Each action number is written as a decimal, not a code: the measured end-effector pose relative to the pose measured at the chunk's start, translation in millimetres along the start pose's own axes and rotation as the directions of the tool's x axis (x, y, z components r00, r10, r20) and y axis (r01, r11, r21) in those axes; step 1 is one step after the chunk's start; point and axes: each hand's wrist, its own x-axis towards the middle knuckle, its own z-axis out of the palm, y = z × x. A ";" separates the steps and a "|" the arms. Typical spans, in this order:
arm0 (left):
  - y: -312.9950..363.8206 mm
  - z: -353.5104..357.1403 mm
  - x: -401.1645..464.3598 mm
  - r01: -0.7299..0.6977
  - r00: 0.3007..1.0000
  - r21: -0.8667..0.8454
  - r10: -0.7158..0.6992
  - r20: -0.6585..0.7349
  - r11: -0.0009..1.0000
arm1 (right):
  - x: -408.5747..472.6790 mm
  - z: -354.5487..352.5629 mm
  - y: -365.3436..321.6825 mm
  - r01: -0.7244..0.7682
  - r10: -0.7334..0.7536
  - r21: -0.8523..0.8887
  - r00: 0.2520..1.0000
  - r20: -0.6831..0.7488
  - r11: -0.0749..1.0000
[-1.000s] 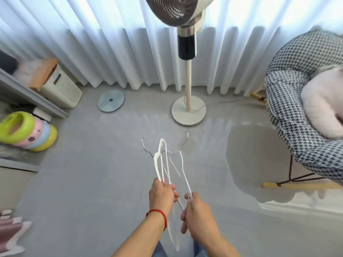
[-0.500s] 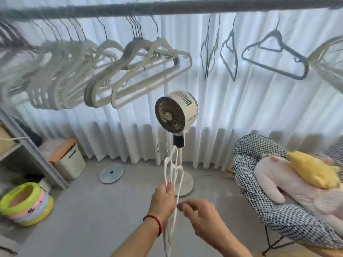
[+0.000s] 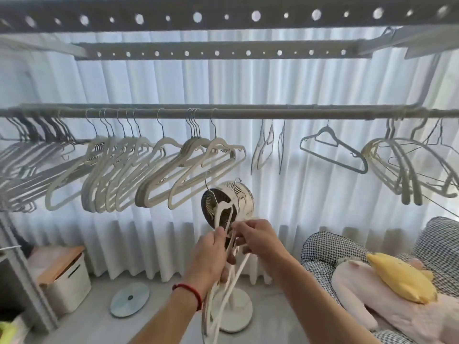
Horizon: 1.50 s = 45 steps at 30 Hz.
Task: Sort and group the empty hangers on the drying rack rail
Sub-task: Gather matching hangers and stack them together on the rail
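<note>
Both hands (image 3: 211, 254) (image 3: 258, 240) pinch thin white hangers (image 3: 224, 217) (count unclear, lower ends cut off) below rail (image 3: 248, 114).

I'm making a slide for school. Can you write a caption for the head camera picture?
Both hands, left hand and right hand, grip thin white hangers below a drying rack rail lined with hangers.

Matt metal rail (image 3: 248, 113), smooth white plastic hangers (image 3: 224, 217) with glossy metal hooks

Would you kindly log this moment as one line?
left hand: grips white hangers | right hand: pinches them | rail: not reached
</note>
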 end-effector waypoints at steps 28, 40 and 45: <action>159.2 9.2 146.3 0.226 0.972 0.001 -0.226 0.073 0.974 | 138.2 -57.7 -132.7 0.197 -0.220 0.140 0.961 0.170 0.970; 143.4 -11.8 138.6 0.132 0.991 0.268 -0.136 -0.002 0.954 | 216.3 -107.9 -91.2 0.099 -0.134 -0.146 0.959 -0.250 0.984; 154.0 -28.0 131.5 0.126 0.991 0.552 -0.135 -0.023 0.824 | 256.1 -101.8 -88.9 -0.002 0.018 0.105 0.988 -0.152 0.994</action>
